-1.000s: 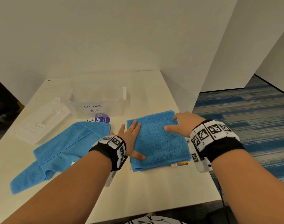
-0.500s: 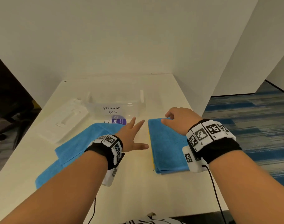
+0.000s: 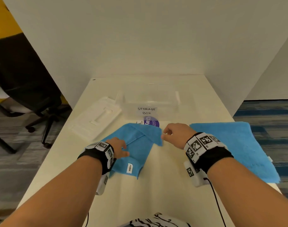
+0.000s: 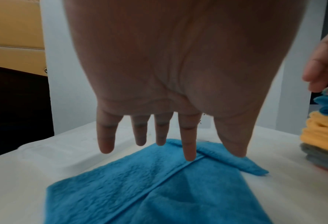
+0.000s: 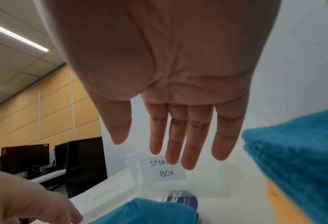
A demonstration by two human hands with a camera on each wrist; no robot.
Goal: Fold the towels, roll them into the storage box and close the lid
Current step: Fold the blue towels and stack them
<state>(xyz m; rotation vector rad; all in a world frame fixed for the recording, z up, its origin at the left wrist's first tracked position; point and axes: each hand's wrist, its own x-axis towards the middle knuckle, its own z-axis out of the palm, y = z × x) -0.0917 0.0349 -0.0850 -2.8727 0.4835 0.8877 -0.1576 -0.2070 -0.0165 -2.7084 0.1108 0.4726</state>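
Note:
A loose blue towel (image 3: pixel 136 149) lies crumpled on the white table (image 3: pixel 164 185), one corner folded over. My left hand (image 3: pixel 123 148) is over its left part with straight fingers (image 4: pixel 188 145) reaching down to the cloth and gripping nothing. My right hand (image 3: pixel 166 135) hovers open just right of the towel's far corner, its fingers (image 5: pixel 189 144) relaxed and empty. A folded stack topped by a blue towel (image 3: pixel 235 148) lies at the table's right edge; yellow and grey towels (image 4: pixel 324 136) show beneath. The clear storage box (image 3: pixel 149 102) stands open behind, with its lid (image 3: pixel 97 118) lying to its left.
A purple round sticker (image 3: pixel 151 122) lies in front of the box. White partition walls (image 3: pixel 140 46) close the back and right of the table. An office chair (image 3: pixel 33 95) stands on the floor at left. Cables hang from my wrist units.
Both hands have left the folded stack and moved left to the loose blue towel. The stack now lies further right, at the table's edge.

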